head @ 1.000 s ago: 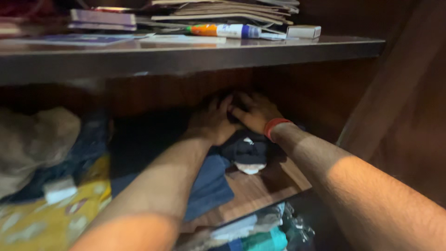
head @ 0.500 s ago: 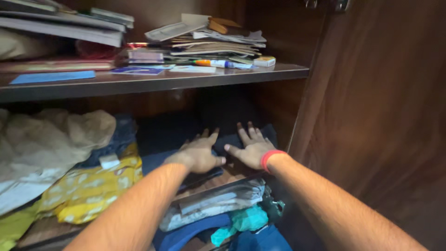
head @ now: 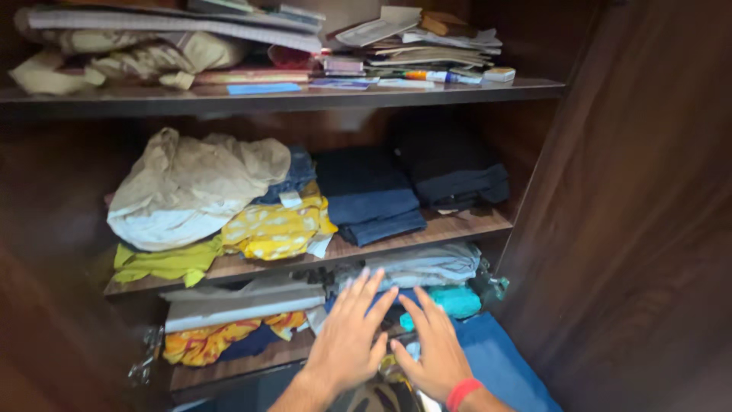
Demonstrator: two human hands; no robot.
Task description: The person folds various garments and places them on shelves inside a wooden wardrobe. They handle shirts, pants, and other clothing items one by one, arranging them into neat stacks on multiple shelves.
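Hands are coming back out of the cupboard. A second ago both were deep on the middle shelf [head: 457, 226], pressing down on dark folded clothes. Now the left hand [head: 352, 336] and the right hand [head: 436, 345] are hanging low in front of the bottom shelf [head: 229, 372], side by side, near each other but not touching. Both are flat, fingers spread wide, holding nothing. A red band [head: 462, 392] is sitting on the right wrist.

That pulling back looks like the folded piles are now in place. The blue pile [head: 370, 194] and the black pile [head: 451, 174] are lying next to each other on the middle shelf, well apart from the hands. Left of them a yellow cloth [head: 273, 227] is sitting under a big tan bundle [head: 194, 187], and a lime cloth [head: 164, 263] is hanging over the shelf edge.

Nearest the hands are a grey bag [head: 427, 267] and a teal bag [head: 454, 300] on the bottom shelf. A flat white pack [head: 240, 305] is lying to the left, over an orange and yellow cloth [head: 206, 342].

Up on the top shelf [head: 305, 98], a long tube [head: 425, 75] with an orange end and a blue end is lying beside a small white box [head: 499, 74]. Behind them is a pile of papers [head: 415, 46]. A flat blue card [head: 263, 88] is lying near the front edge. The brown door [head: 648, 229] is standing open on the right.
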